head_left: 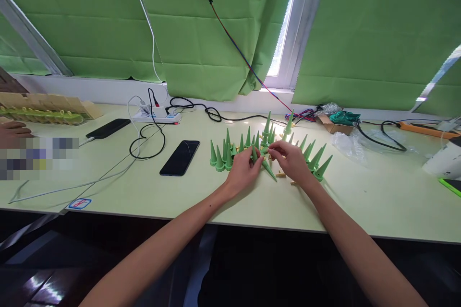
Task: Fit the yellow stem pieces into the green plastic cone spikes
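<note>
My left hand (pixel 242 169) is closed around a green plastic cone-shaped spike (pixel 269 171), whose tip points down to the right. Right beside it, my right hand (pixel 291 160) has thumb and fingertips pinched together at the spike's wide end. Whatever sits in that pinch is too small to make out; something yellowish shows close by. Several more green spikes (pixel 219 160) stand point-up on the table, behind and on both sides of my hands. A small brass-coloured fitting (pixel 280 174) lies on the tabletop just below my right hand.
A black phone (pixel 179 158) lies left of the spikes; another phone (pixel 108 128) is farther left. Cables run to a power strip (pixel 156 116) at the back. A small cardboard box (pixel 335 125) and clear plastic bags (pixel 347 147) sit to the right. A co-worker's hand (pixel 14 129) shows far left.
</note>
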`<state>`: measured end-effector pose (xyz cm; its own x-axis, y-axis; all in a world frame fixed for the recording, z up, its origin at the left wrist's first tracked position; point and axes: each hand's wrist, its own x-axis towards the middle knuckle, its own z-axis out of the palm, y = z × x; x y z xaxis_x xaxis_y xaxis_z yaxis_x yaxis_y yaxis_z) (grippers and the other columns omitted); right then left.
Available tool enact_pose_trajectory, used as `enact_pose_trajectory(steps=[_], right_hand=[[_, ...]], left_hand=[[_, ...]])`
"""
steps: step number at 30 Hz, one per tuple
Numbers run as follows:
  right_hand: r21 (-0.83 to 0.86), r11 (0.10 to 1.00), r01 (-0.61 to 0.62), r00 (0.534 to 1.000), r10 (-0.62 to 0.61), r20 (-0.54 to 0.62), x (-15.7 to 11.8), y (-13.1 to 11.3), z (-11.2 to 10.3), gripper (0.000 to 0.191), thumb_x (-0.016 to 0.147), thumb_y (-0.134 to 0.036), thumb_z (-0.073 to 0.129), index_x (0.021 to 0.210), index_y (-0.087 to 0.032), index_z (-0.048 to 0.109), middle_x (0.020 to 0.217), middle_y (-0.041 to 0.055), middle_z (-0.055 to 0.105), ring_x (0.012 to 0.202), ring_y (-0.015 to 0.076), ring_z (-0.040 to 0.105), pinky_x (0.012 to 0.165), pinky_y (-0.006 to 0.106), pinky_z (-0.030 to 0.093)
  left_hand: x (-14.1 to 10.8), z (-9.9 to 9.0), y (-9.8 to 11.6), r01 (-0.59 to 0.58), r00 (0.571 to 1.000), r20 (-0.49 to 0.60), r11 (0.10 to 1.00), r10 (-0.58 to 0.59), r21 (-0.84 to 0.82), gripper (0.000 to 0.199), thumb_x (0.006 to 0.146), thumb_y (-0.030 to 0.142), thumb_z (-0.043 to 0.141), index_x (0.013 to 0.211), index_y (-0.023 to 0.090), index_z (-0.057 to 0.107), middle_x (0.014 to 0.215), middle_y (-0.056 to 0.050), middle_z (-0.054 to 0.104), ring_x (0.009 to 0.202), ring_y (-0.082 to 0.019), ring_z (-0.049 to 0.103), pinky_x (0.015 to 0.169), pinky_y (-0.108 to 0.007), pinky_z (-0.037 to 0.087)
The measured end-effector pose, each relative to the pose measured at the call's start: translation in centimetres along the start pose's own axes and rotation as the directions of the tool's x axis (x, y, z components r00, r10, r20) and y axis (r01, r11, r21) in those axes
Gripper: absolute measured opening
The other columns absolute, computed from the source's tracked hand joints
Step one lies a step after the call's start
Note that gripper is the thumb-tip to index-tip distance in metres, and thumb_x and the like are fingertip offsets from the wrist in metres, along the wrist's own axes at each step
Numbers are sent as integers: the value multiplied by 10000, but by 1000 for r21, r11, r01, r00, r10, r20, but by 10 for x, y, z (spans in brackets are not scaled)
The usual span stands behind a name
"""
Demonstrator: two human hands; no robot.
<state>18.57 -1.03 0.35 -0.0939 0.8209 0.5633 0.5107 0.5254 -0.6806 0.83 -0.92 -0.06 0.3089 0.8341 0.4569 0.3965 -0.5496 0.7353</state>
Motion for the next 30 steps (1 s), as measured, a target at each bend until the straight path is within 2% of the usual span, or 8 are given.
enact_pose_trajectory(steps=[5,9,16,30], right_hand=[[-14,1000,-12,999,11,-30,-1,-3,0,177,913,-348,551,859,-187,599,748,38,644,621,153,602,608,281,497],[-67,997,42,998,-44,-33,-2,-2,-1,202,939,-356,519,889,-191,625,801,46,651,634,148,572,603,279,476],[-83,994,70,996,-74,-45,-2,-2,0,225,940,-362,528,829,-193,625,733,31,617,590,142,529,572,286,449],[-123,986,114,992,-119,-30,-2,0,2,210,924,-360,562,807,-192,609,704,22,601,603,143,520,576,283,427]], left_hand=[[-1,-1,2,27,999,-20,998,-29,-59,214,901,377,528,819,180,547,750,13,590,484,-75,403,539,-253,342],[-1,-1,1,55,998,-18,993,-57,-101,231,901,401,530,834,181,550,712,25,559,484,-74,408,518,-244,327],[0,1,-1,83,995,-43,980,-92,-178,260,900,436,528,838,184,547,630,48,466,465,-66,352,477,-227,280],[1,0,0,103,993,-30,974,-111,-203,267,902,444,527,844,184,545,610,52,457,448,-68,387,469,-225,304]])
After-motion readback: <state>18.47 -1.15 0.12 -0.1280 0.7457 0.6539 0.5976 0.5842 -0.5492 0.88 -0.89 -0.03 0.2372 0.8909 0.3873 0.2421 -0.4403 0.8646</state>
